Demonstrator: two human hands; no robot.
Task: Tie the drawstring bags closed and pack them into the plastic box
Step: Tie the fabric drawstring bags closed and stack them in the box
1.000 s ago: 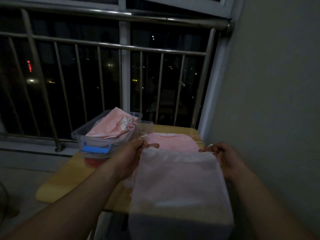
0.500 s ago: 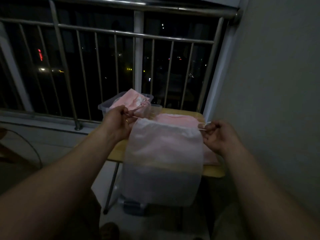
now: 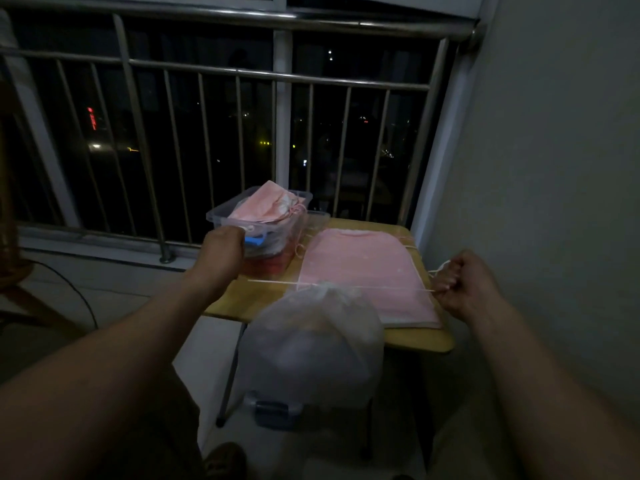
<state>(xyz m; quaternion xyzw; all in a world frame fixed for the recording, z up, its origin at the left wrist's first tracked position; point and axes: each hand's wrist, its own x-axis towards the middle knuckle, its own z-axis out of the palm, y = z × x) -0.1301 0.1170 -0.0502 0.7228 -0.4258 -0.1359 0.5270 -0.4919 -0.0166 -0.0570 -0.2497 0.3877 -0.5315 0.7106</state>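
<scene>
Off the worktop's near edge: one white drawstring bag, mouth gathered, hung on its cord. My left hand and right hand each clench a cord end, spread wide to cinch it. Far-left corner: plastic box.

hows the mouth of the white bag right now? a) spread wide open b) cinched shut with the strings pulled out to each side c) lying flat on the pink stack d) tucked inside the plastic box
b: the top of the white bag is gathered into a tight neck, and the drawstring runs taut from it out toward the left hand and the right hand, both curled into fists.
</scene>
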